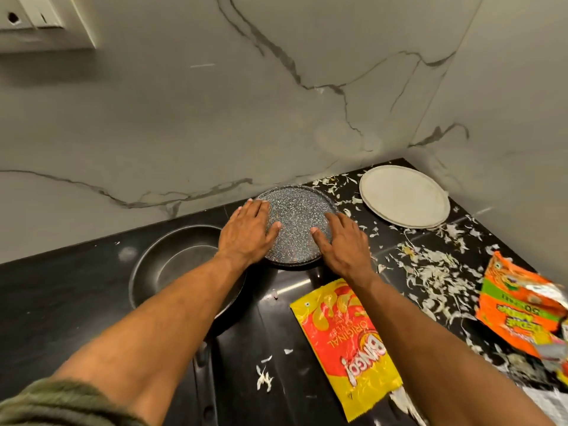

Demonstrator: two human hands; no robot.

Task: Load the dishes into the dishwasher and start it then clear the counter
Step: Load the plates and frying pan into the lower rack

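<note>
Light: soft indoor light is falling from above, dim and slightly warm.
Glare: a bright streak is glinting on the black bench [290, 285].
Blur: the orange packet [522, 305] at my right edge is smearing.
Distortion: wide-angle bending is curving the edges.

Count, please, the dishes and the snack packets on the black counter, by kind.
Speckled plate, both hands on it: 1
White plate: 1
Dark pan: 1
Yellow-red snack packet: 1
Orange snack packet: 1
Total: 5
</note>
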